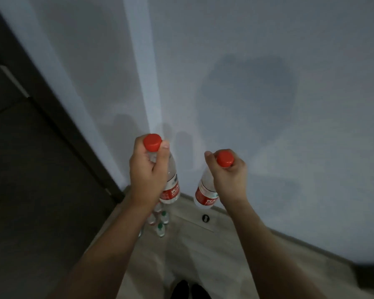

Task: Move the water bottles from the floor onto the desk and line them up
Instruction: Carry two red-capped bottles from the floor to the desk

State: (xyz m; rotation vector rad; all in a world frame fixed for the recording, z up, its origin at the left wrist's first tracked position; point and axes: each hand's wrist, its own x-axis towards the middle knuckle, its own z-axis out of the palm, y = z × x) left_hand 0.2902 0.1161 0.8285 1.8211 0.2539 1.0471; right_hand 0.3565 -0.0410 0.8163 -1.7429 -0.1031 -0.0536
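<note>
Head view: the left hand (148, 169) and right hand (229, 175) each grip a red-capped water bottle, the left bottle (171, 182) and the right bottle (205, 190), by the neck, above the floor (192, 251). Green-capped bottles (161, 227) wait below; no desk shows. Keep both necks firmly wrapped and the bottles hanging plumb while turning to find it.

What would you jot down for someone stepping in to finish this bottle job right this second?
Left hand: grips a red-capped bottle by its neck, lifted off the floor.
Right hand: grips a second red-capped bottle the same way, also in the air.
On the floor by the wall, below the left hand: a small cluster of green-capped bottles; how many is hard to tell.
The desk is not in view, so I cannot say how many bottles already stand there.
Left to do: carry these two to the desk, line them up, then come back for the cluster.
</note>
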